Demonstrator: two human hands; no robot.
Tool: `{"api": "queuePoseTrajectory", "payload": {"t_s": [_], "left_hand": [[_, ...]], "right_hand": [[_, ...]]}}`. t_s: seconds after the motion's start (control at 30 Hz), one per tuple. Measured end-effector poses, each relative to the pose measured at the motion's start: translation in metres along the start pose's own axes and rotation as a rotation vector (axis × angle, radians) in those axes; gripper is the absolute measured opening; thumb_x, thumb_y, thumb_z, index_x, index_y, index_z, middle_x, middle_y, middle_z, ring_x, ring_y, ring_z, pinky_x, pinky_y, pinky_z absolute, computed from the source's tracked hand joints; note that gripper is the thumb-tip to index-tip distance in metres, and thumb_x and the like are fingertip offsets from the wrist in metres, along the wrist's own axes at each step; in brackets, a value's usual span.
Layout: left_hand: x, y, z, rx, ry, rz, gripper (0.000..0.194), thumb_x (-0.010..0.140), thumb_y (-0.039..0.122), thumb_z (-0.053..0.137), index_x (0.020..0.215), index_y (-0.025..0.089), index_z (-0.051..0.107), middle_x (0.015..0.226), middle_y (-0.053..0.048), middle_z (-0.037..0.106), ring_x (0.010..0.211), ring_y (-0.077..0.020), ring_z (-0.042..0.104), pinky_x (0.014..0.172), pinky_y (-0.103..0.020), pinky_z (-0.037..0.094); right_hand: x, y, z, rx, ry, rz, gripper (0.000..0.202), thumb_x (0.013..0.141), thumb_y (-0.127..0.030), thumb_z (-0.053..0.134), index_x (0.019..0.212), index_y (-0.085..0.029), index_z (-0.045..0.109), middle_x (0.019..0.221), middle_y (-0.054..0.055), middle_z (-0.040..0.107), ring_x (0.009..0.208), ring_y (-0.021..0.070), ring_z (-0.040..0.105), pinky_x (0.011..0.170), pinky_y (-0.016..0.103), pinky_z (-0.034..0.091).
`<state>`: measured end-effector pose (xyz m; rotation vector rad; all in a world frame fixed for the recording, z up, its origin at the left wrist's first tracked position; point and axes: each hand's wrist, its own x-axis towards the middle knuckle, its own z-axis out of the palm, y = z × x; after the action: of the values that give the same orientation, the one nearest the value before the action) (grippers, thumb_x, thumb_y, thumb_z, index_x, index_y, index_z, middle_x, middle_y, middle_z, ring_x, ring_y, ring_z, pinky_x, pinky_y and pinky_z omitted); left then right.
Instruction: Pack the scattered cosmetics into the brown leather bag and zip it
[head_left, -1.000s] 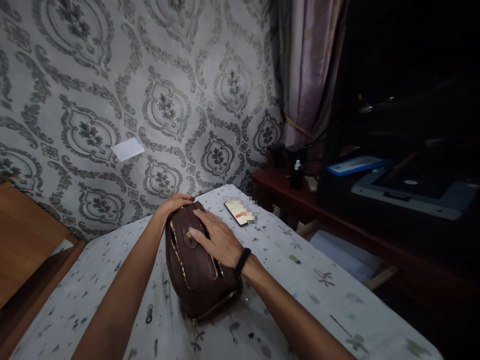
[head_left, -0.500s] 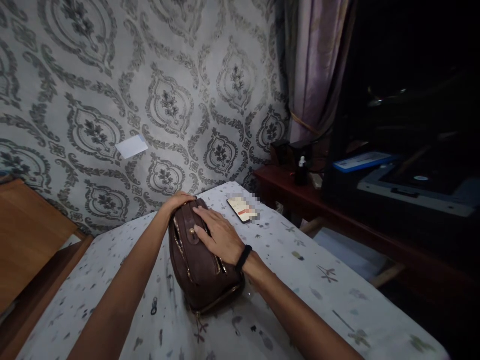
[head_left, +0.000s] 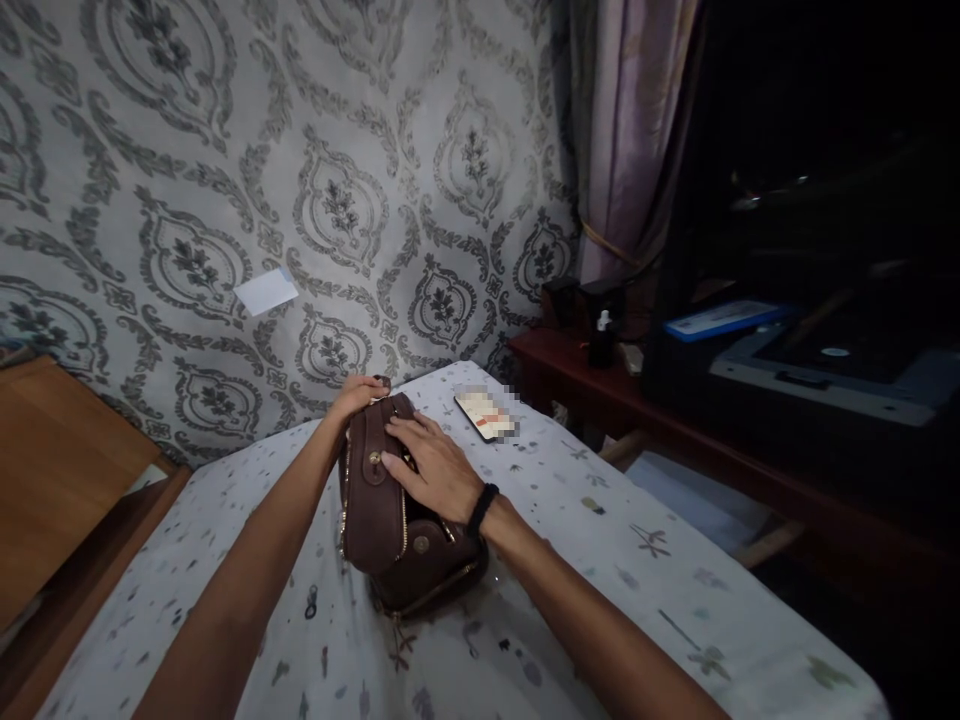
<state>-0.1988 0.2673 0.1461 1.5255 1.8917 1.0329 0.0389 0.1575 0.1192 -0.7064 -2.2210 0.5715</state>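
A dark brown leather handbag (head_left: 379, 520) with gold zippers lies on the patterned bed sheet. Its upper flap section is unzipped and lifted away from the lower body at the near end, where a round metal snap (head_left: 421, 544) shows. At the far end, my left hand (head_left: 358, 395) is closed on a small brown piece of the bag, perhaps a strap end. My right hand (head_left: 435, 465), wearing a black band (head_left: 482, 510) at the wrist, rests on the bag's right side with its fingers spread. The thumb lies by the flap's gold button (head_left: 375, 458).
A phone (head_left: 486, 415) with a lit screen lies on the sheet (head_left: 600, 560) to the bag's right. Beyond the bed's right edge stands a dark red table (head_left: 540, 350) with a small dropper bottle (head_left: 602, 340). A wooden panel (head_left: 67, 470) is at left, the papered wall behind.
The bag's upper flap has shifted left and opened away from the lower body, exposing the snap. My left hand has drawn slightly up with the brown piece. My right hand has barely moved.
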Motion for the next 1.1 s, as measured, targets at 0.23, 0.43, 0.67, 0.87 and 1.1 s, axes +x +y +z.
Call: {"api": "queuePoseTrajectory", "payload": {"t_s": [0.23, 0.43, 0.67, 0.87, 1.1], "left_hand": [[-0.011, 0.002, 0.0, -0.072, -0.002, 0.008, 0.03, 0.053, 0.04, 0.083, 0.064, 0.017, 0.069, 0.053, 0.004, 0.059, 0.06, -0.0148, 0.058, 0.058, -0.025, 0.04], [-0.023, 0.009, -0.001, -0.136, -0.041, 0.038, 0.032, 0.054, 0.043, 0.082, 0.066, 0.017, 0.068, 0.054, 0.003, 0.06, 0.057, -0.0138, 0.057, 0.057, -0.024, 0.039], [-0.036, 0.017, -0.002, -0.185, -0.088, 0.04, 0.035, 0.049, 0.043, 0.082, 0.067, 0.016, 0.068, 0.059, 0.002, 0.064, 0.056, -0.0124, 0.056, 0.058, -0.024, 0.041], [-0.042, 0.027, 0.0, -0.136, -0.064, 0.073, 0.037, 0.051, 0.046, 0.082, 0.068, 0.016, 0.07, 0.059, 0.001, 0.065, 0.058, -0.0148, 0.057, 0.06, -0.026, 0.044], [-0.101, 0.03, -0.006, -0.065, 0.065, 0.259, 0.045, 0.08, 0.058, 0.062, 0.093, 0.016, 0.073, 0.103, -0.007, 0.075, 0.106, -0.0257, 0.064, 0.098, -0.033, 0.046]], "right_hand": [[0.0, -0.001, 0.003, 0.014, 0.02, 0.014, 0.049, 0.099, -0.046, 0.043, 0.136, -0.016, 0.057, 0.144, 0.011, 0.055, 0.142, 0.0331, 0.037, 0.118, 0.053, 0.031], [0.0, -0.005, 0.0, 0.033, 0.016, 0.045, 0.057, 0.096, -0.054, 0.046, 0.134, -0.013, 0.058, 0.143, 0.014, 0.055, 0.142, 0.034, 0.038, 0.118, 0.052, 0.032], [0.0, -0.005, -0.001, 0.03, 0.018, 0.031, 0.057, 0.094, -0.052, 0.053, 0.133, -0.012, 0.057, 0.14, 0.015, 0.057, 0.139, 0.0337, 0.041, 0.117, 0.052, 0.033], [-0.001, 0.004, 0.0, 0.117, 0.05, 0.008, 0.057, 0.094, -0.054, 0.052, 0.133, -0.012, 0.057, 0.147, 0.019, 0.049, 0.141, 0.0321, 0.04, 0.118, 0.052, 0.031], [-0.016, 0.019, 0.005, 0.349, 0.174, 0.099, 0.045, 0.099, -0.041, 0.041, 0.132, -0.014, 0.054, 0.138, 0.017, 0.057, 0.132, 0.0248, 0.051, 0.114, 0.045, 0.038]]}}
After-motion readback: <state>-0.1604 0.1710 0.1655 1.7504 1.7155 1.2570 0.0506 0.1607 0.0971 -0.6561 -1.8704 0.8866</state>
